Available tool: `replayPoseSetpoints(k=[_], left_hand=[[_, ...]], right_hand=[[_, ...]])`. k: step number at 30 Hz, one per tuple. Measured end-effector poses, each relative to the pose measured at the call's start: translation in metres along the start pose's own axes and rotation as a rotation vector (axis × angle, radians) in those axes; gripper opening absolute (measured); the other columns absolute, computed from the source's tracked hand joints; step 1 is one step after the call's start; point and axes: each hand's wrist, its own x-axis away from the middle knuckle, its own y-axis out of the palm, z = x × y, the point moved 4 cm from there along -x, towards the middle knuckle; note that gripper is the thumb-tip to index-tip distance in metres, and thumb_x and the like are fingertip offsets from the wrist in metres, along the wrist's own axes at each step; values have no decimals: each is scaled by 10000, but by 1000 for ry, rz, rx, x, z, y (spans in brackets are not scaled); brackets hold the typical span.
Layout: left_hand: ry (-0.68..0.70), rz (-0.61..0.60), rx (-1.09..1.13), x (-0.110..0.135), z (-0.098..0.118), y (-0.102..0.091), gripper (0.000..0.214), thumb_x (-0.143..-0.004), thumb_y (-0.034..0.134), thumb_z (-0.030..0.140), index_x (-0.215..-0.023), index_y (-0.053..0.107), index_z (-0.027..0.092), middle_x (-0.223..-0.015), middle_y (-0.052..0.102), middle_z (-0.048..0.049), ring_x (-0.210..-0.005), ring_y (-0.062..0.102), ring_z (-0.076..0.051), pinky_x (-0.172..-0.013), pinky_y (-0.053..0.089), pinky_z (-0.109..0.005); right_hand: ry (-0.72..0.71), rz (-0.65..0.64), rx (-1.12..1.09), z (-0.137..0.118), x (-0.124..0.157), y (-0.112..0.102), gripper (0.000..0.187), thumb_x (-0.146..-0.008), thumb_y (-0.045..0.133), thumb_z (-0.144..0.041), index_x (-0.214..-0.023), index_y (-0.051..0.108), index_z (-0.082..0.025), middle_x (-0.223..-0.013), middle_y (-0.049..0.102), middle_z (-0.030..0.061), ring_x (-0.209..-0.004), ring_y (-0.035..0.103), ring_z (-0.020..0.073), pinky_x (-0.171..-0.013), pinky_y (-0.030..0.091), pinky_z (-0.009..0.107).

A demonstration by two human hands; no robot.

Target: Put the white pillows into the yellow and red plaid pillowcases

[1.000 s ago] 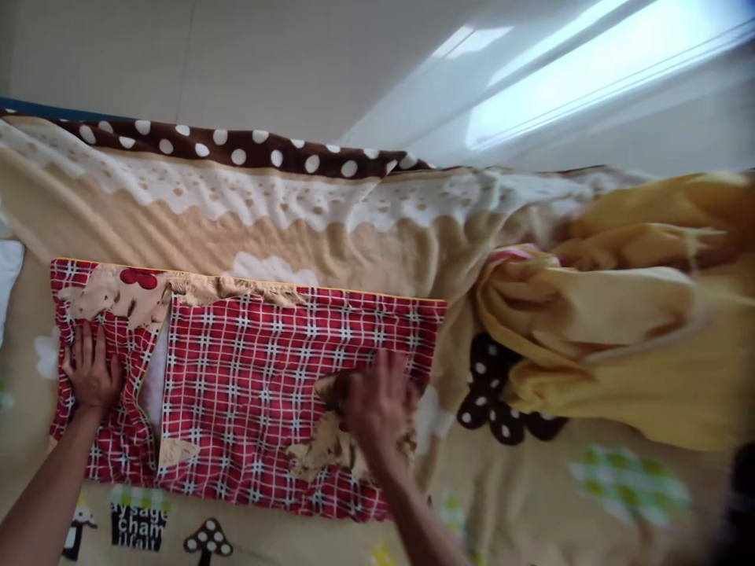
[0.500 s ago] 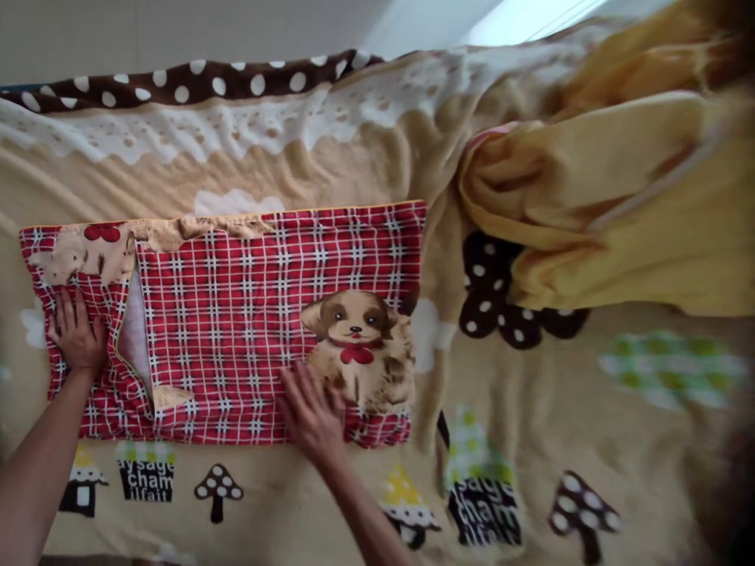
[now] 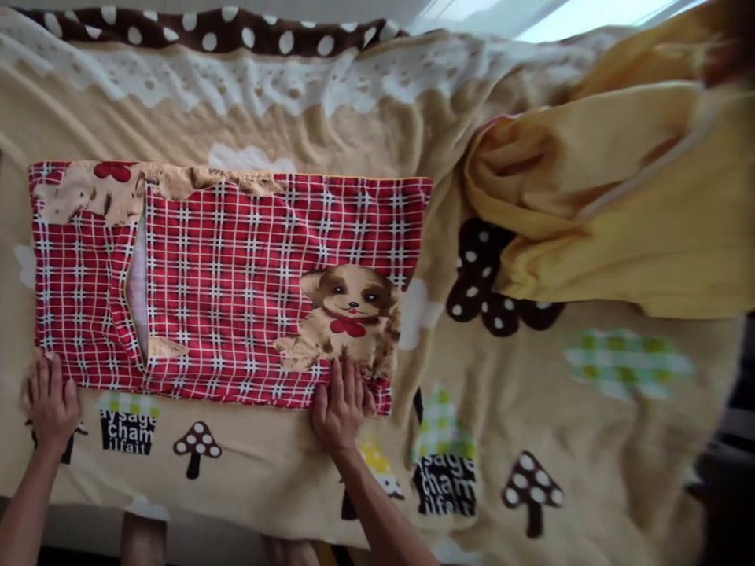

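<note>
A red plaid pillowcase (image 3: 236, 267) with a printed puppy lies spread flat on a beige patterned blanket (image 3: 283, 472). Toward its left side, an opening gapes a little and shows pale cloth inside. My left hand (image 3: 52, 401) rests at the pillowcase's lower left corner, fingers stretched out over its edge. Just below the puppy print, my right hand (image 3: 342, 401) lies flat on the lower edge with its fingers extended. Neither hand grasps anything.
A bunched yellow cloth (image 3: 637, 236) lies on the blanket at the right. The blanket's brown polka-dot border (image 3: 206, 35) runs along the far side, and its near edge shows below. Dark shapes stand at the far right.
My left hand has moved from on top of the pillowcase's left part down to its lower left corner. My right hand has slid right along the lower edge. The pillowcase's left part looks smoother.
</note>
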Motion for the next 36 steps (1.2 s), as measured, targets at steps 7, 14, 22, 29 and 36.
replayPoseSetpoints(k=[7,14,22,29,36], left_hand=[[190,63,56,-77,88,-34,630,-993,330,457,-1532,350,133,-1583,379,-163,-1505,275,-254,-1234,185,-461],[288,-69,76,-158,243,23,639,-1004,328,463,-1582,210,219,-1665,200,-82,-1538,133,-313,-1201,80,-641],[275,37,66,-147,236,62,617,-953,427,414,-1543,346,253,-1622,307,-91,-1524,215,-297,-1229,88,-564],[295,45,-32,-143,233,64,620,-925,432,369,-1526,385,224,-1588,371,-124,-1498,285,-308,-1203,154,-558],[267,32,-71,-142,225,71,560,-960,391,387,-1499,435,242,-1550,435,-138,-1478,322,-320,-1177,179,-581]], right_hand=[[-38,17,-258,-124,-22,-21,644,-955,450,-249,-1568,256,-284,-1624,295,117,-1465,330,314,-1119,286,523],[-672,-305,-414,-266,-90,17,541,-1022,377,-263,-1554,296,-202,-1562,419,61,-1489,295,173,-1195,287,419],[-225,70,-54,-6,-215,-38,531,-1005,434,-358,-1494,429,-150,-1498,491,165,-1401,441,341,-1115,387,594],[-251,231,-184,-123,-177,-46,704,-972,501,-266,-1592,166,-275,-1613,315,108,-1421,412,335,-1088,420,569],[-716,-251,-382,-282,-199,18,565,-1014,419,-322,-1557,293,-230,-1532,465,56,-1428,407,178,-1132,321,377]])
